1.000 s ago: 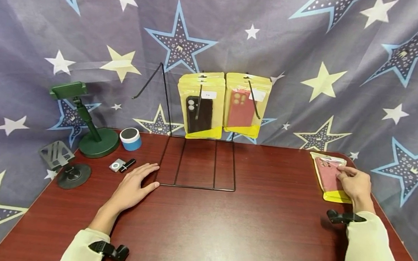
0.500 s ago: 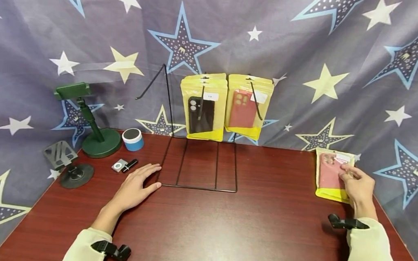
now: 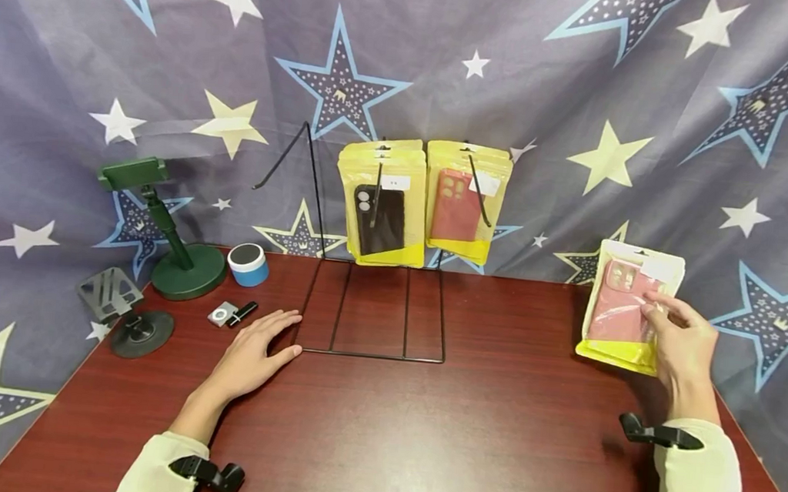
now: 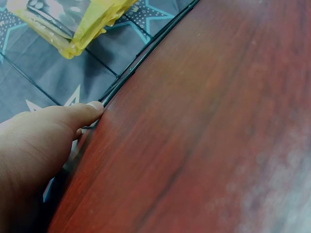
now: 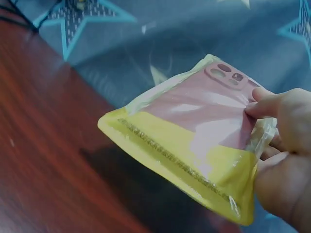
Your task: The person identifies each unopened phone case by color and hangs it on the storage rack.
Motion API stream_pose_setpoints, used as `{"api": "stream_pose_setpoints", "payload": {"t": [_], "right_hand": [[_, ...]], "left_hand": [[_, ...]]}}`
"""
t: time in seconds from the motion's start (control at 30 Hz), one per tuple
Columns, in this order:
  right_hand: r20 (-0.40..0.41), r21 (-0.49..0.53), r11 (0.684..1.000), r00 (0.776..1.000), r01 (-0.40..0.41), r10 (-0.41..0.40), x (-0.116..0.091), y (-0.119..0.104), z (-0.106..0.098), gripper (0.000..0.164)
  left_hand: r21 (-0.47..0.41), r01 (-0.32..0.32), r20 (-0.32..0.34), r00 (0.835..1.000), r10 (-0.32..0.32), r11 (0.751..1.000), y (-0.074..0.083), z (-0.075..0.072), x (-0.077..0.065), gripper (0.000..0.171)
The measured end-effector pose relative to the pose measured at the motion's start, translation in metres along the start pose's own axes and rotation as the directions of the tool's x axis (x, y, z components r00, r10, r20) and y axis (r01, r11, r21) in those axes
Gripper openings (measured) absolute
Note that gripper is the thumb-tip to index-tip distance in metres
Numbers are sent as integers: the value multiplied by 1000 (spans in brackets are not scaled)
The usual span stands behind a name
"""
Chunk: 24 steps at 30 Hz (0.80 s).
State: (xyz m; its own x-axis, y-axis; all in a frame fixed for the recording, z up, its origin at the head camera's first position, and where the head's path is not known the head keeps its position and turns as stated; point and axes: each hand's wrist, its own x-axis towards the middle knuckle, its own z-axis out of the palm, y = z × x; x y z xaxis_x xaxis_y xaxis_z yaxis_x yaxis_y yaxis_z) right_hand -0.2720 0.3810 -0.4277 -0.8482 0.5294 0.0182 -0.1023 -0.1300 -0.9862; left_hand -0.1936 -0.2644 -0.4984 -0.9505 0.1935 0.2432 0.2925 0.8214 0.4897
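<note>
My right hand [image 3: 686, 348] pinches a yellow-edged clear pouch with a pink phone case [image 3: 624, 303] inside, by its right side. In the right wrist view the pouch [image 5: 189, 124] is tilted above the table, its shadow beneath. My left hand [image 3: 251, 354] rests at the left front corner of a black wire display rack [image 3: 371, 355], fingers relaxed; in the left wrist view its thumb [image 4: 87, 112] touches the rack's base wire. On the rack's hooks hang pouches with a black phone case [image 3: 380, 222] and a pink phone case [image 3: 457, 212].
Left on the table [image 3: 421, 433] stand a green phone stand [image 3: 187, 268], a grey phone stand [image 3: 140, 333] and a blue-and-white round container [image 3: 248, 265]. A small silver device [image 3: 222, 313] and a black stick-shaped item [image 3: 243, 314] lie near my left hand. A star-patterned cloth [image 3: 410, 39] hangs behind.
My right hand has lifted the pouch from the table at the right and tipped its top upward. My left hand has stayed at the rack's corner.
</note>
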Motion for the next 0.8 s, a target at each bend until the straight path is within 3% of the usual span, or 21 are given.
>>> {"api": "stream_pose_setpoints", "payload": {"t": [0.27,0.4,0.8], "right_hand": [[30,149,974,983,173,-179,-28,-28,30,26],[75,190,958,970,216,-233,-47,-41,43,23],[193,388,863,887,323,-419,-89,-61,71,18]], "left_hand": [[-3,3,-1,1000,-3,1000,1,0,1,58],[0,-3,-5,1000,3,1000,0,2,1,57],[0,-8,-8,1000,8,1000,1,1,1,57]]}}
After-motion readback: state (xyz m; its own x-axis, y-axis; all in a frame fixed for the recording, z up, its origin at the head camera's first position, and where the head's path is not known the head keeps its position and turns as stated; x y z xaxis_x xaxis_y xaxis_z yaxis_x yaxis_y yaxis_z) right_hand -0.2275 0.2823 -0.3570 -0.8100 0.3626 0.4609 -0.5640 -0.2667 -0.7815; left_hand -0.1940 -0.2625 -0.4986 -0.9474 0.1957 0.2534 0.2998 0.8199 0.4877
